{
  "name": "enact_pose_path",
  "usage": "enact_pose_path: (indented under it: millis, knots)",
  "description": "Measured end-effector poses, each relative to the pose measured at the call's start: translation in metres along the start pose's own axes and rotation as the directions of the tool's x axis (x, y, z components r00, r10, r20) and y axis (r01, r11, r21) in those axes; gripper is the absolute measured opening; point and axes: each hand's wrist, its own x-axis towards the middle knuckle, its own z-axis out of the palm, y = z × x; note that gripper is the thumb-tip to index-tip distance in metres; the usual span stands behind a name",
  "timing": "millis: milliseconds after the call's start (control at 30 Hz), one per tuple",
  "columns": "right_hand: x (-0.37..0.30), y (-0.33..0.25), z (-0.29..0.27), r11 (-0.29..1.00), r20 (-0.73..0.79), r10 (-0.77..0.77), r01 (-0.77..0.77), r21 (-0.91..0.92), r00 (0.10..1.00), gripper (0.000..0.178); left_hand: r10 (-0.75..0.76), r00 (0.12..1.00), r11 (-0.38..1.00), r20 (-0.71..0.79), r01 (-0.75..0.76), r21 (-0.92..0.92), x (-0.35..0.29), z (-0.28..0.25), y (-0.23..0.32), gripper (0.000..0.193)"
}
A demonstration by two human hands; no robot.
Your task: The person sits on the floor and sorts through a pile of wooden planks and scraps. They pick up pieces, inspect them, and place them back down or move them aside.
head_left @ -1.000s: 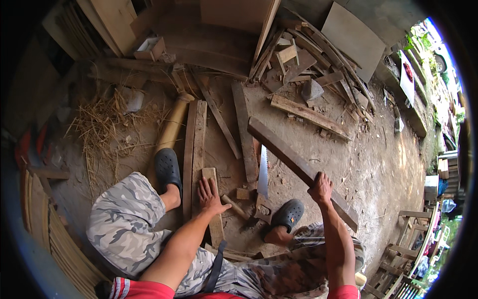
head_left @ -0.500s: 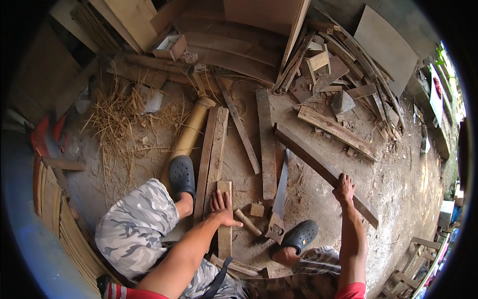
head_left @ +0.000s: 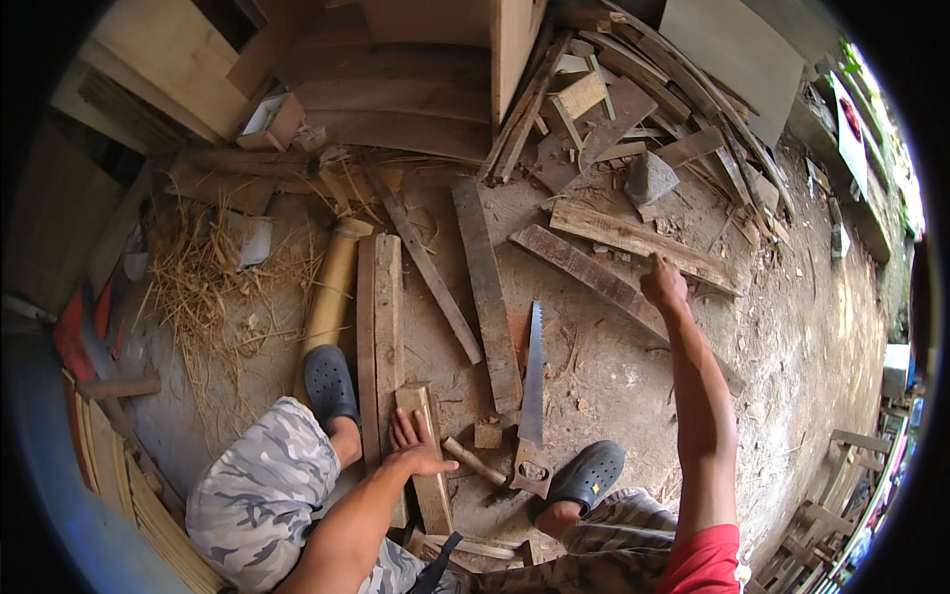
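Note:
My left hand point(head_left: 414, 452) lies with fingers spread on a short, pale wooden block point(head_left: 432, 503). To its left are two long wooden beams point(head_left: 389, 317) side by side. My right hand point(head_left: 666, 284) is stretched forward, its fingers curled, at the near edge of a light brown beam point(head_left: 633, 243); what they hold, if anything, is hidden. A dark beam point(head_left: 594, 277) lies on the ground under my right wrist. Between my feet are a handsaw point(head_left: 531, 386) with a wooden handle, a hammer-like stick point(head_left: 475, 462) and a small wood cube point(head_left: 488, 434).
A dark plank point(head_left: 485, 297) and a thin strip point(head_left: 426, 262) lie ahead. Wood scraps and a grey stone block point(head_left: 650, 179) are piled at the far right. Straw-like shavings point(head_left: 208, 267) and a bamboo pole point(head_left: 332, 282) lie on the left. Plywood sheets point(head_left: 163, 69) lean behind.
My right hand has let go of the dark beam, now down on the ground beside the light brown beam, and has moved farther forward. The view has shifted; my left hand stays on the block.

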Motion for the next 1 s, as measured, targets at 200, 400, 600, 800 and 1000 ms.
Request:
enact_pose_path:
  millis: [200,400,600,800,1000]
  knots:
    - [0.045,-0.021,0.031,0.996,-0.138,-0.086,0.082,-0.034,0.987,0.064,-0.003,0.999,1.0,0.032,0.003,-0.002,0.005,0.001,-0.003,0.139]
    - [0.072,-0.04,0.059,0.981,-0.29,-0.182,0.153,-0.121,0.94,0.07,-0.01,0.999,1.0,0.05,0.009,0.025,0.012,0.006,-0.007,0.144]
    - [0.081,-0.063,0.065,0.947,-0.221,-0.297,0.257,-0.192,0.929,0.076,-0.025,0.996,1.0,0.084,0.025,-0.005,0.008,0.004,-0.005,0.142]
    - [0.075,-0.072,0.056,0.921,-0.189,-0.301,0.233,-0.312,0.935,0.052,-0.019,0.998,1.0,0.059,0.019,0.004,0.007,0.002,-0.002,0.137]
    - [0.069,-0.06,0.07,0.912,-0.445,-0.379,0.246,-0.329,0.811,0.044,0.01,0.999,1.0,0.035,-0.01,-0.005,0.011,0.006,-0.007,0.138]
